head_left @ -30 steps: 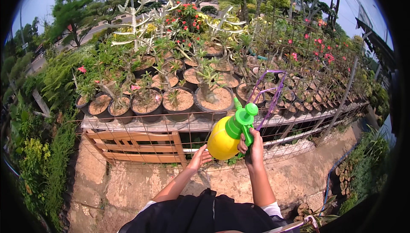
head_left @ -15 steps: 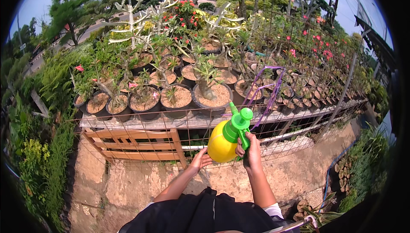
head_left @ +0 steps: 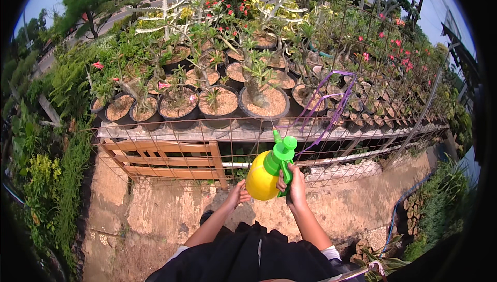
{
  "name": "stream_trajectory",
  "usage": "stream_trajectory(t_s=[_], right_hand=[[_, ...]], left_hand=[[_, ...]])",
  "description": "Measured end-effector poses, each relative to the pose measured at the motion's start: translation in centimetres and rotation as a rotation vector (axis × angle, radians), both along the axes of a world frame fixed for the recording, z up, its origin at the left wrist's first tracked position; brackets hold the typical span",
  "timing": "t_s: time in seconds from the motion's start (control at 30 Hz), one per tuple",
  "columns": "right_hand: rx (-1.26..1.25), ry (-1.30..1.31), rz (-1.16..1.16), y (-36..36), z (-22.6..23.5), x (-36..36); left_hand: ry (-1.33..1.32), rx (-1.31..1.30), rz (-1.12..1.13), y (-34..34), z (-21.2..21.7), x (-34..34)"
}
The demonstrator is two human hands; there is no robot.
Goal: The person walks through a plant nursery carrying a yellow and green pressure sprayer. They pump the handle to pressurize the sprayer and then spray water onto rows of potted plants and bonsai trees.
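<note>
My right hand [head_left: 294, 186] is wrapped round the green handle of a pressure sprayer [head_left: 262, 176] with a rounded yellow tank and a green pump top. The sprayer leans, its nozzle aimed away from me at a potted plant [head_left: 256, 93] with a thick swollen stem. A faint pale streak shows just beyond the nozzle. My left hand [head_left: 238, 195] is open beside the tank's lower left, fingers extended; whether they touch it I cannot tell.
A rusty wire mesh fence [head_left: 248, 136] stands between me and a ledge of black pots. Purple ribbon [head_left: 336, 107] hangs on the mesh. Behind its left part is a wooden slatted panel [head_left: 171, 159]. Cut logs [head_left: 362, 248] and a blue hose [head_left: 392, 225] lie at right.
The sprayer and my right hand have shifted slightly left and nearer to me. My left hand has moved a little left beside the tank. The view has tilted down slightly.
</note>
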State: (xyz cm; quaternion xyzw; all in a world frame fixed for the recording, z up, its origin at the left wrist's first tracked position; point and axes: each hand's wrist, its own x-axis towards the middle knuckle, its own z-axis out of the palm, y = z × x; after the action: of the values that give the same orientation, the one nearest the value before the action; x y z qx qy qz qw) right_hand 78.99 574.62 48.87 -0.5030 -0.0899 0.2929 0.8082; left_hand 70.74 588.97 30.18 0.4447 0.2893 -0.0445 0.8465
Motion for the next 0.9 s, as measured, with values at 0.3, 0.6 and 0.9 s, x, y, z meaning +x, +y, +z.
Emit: stream_trajectory(t_s=[0.3, 0.6, 0.9], right_hand=[[-0.025, 0.012, 0.022, -0.2, -0.6, -0.1], [-0.008, 0.061, 0.041, 0.2, -1.4, -0.2], [-0.009, 0.075, 0.038, 2.2, -1.8, -1.6]], left_hand=[[-0.005, -0.016, -0.006, -0.9, 0.7, -0.3], [0.066, -0.029, 0.085, -0.7, -0.1, -1.6], [0.062, -0.056, 0.084, 1.3, -0.5, -2.9]])
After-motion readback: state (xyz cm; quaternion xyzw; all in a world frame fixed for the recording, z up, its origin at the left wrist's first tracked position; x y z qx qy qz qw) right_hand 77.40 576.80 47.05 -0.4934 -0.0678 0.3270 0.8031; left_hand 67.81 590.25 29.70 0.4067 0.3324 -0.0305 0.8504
